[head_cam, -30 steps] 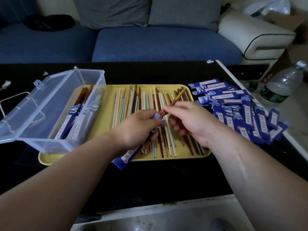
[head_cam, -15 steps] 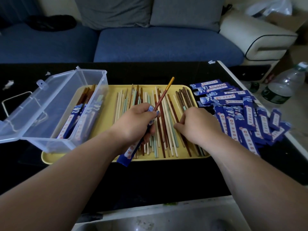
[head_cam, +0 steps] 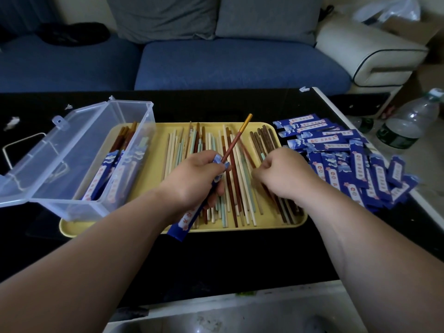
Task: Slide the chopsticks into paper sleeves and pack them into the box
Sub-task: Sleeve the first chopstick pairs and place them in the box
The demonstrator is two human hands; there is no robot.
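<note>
Left hand (head_cam: 192, 180) is wrapped round a blue sleeve (head_cam: 185, 219) with a gold-tipped chopstick (head_cam: 231, 145) partly inserted; the sleeve end overhangs the near rim of the yellow tray (head_cam: 149, 179). Right hand (head_cam: 286, 174) is curled over loose chopsticks (head_cam: 237, 181); grip not discernible. Clear box (head_cam: 67, 210) is set on the tray's left end.

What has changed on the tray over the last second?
The right hand let go of the gold-tipped chopstick and dropped to the loose chopsticks on the yellow tray, fingers curled among them; whether it grips one is unclear. The chopstick now sits in the blue sleeve, which the left hand grips. The clear box and the pile of sleeves stayed put.
</note>
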